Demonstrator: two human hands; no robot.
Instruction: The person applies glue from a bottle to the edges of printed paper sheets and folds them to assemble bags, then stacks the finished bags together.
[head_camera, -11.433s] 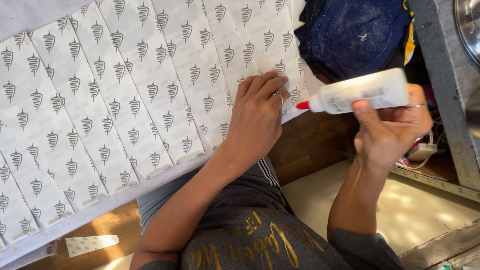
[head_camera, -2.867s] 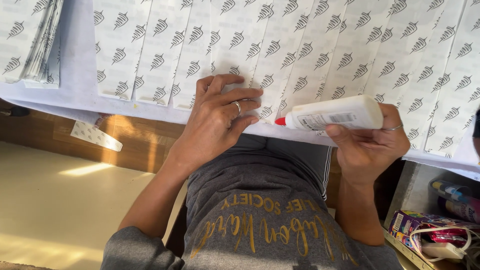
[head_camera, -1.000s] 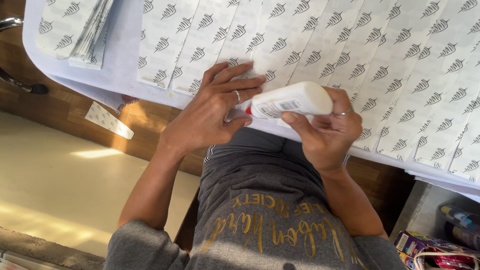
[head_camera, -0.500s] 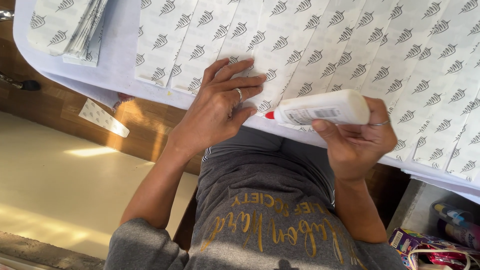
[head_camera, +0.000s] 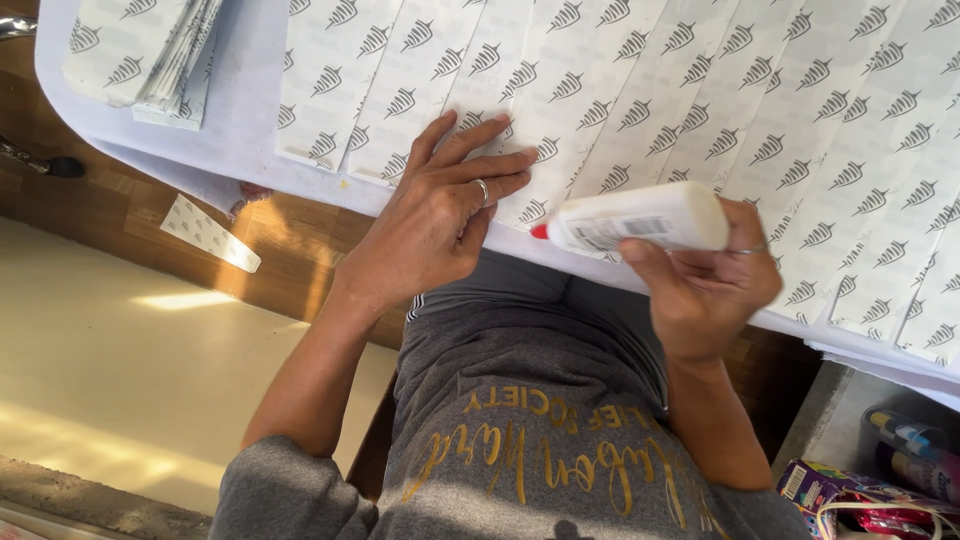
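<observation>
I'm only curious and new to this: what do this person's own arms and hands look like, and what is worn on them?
Both forearms are bare. Grey sleeves are pushed up to the elbows. The left hand wears a thin silver-coloured ring on one finger, and the right hand wears a thin ring too. No gloves or watch show.

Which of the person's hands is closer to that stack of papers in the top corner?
The left hand. It lies flat on the patterned sheets, right of the stack of papers. The right hand, holding the glue bottle, is farther away.
</observation>
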